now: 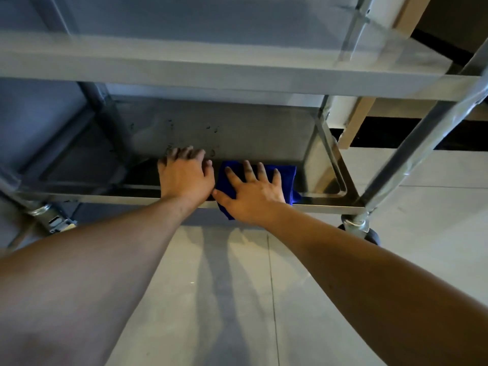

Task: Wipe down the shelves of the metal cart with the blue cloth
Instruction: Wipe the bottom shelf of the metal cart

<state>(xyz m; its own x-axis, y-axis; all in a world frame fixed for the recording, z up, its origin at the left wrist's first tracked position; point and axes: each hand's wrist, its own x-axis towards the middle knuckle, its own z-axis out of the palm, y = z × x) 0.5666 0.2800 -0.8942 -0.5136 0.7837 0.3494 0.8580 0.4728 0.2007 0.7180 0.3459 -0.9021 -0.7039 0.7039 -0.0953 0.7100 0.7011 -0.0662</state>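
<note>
Pressing the cloth (284,178) flat on the bottom shelf (237,128), the right hand (250,192) is spreading open, ideally overlapping strokes, while the open left hand (184,175) is bracing nearby.

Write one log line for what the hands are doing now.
right hand: flat on blue cloth | left hand: bare | bottom shelf

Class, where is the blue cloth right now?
The blue cloth lies on the cart's bottom shelf, right of centre, pressed flat under the right hand, beside the left hand.
</note>
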